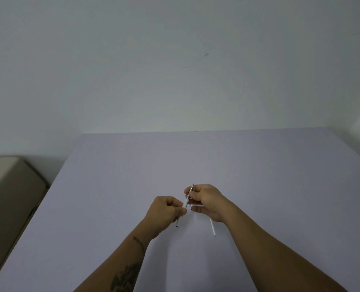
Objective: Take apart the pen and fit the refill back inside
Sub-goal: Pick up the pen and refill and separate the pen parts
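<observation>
A pale lilac surface (217,161) fills the lower view. Above its centre, the left hand (164,211) grips the white pen barrel (184,204), which angles toward one o'clock. The right hand (206,200) pinches the pen's metal tip (190,190), with a thin white refill (212,228) poking from under its palm toward five o'clock.

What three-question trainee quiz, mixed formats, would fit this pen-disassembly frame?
1. True or false: the left hand grips the white pen barrel with the dark end.
2. Which hand pinches the silvery metal tip section?
3. Where is the loose thin white tube? A) on the lavender table under the right hand; B) inside the barrel; C) in the left hand.

Key: 1 true; 2 right; 3 A.
</observation>
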